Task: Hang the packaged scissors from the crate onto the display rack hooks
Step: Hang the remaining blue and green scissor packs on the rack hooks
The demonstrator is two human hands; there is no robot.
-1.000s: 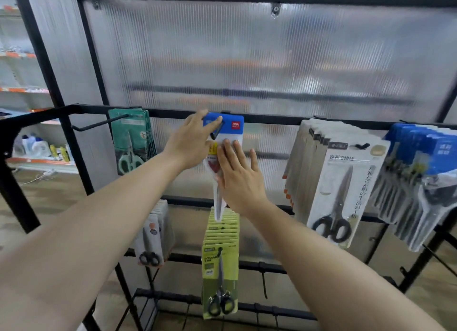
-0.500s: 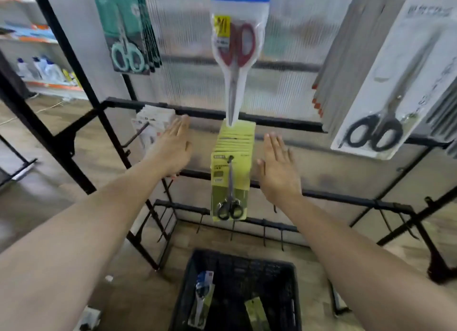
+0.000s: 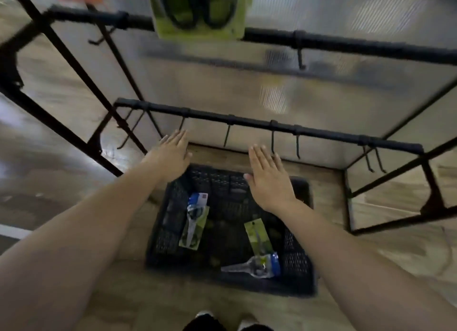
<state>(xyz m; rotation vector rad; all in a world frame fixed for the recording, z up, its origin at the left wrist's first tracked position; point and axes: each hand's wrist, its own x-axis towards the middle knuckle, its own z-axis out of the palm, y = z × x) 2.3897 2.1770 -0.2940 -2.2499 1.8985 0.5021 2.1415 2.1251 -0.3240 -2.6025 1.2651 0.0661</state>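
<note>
Your two bare arms reach out and down over a black lattice-sided plastic crate standing on the pale wooden floor, just in front of the black metal display rack. Your left hand hovers flat above the crate's far left corner, fingers straight and close together, holding nothing. Your right hand hangs palm down above the crate's far rim, fingers also straight and close, gripping nothing.

The packaged scissors lie inside the crate. On the left, a blue-topped clear scissors pack lies over what looks like a green backing card, though motion blur makes the overlap hard to read. Right of centre, a long green scissors card lies slanted. Nearest you on the right, a clear blister pack with a blue end lies on its side with its tip pointing left.

The rack's lowest rail carries a row of black hooks just beyond your fingertips. At the far top edge, a lime-green card of black-handled scissors hangs in front of the upper rail. The toes of your dark shoes show at the near edge.
</note>
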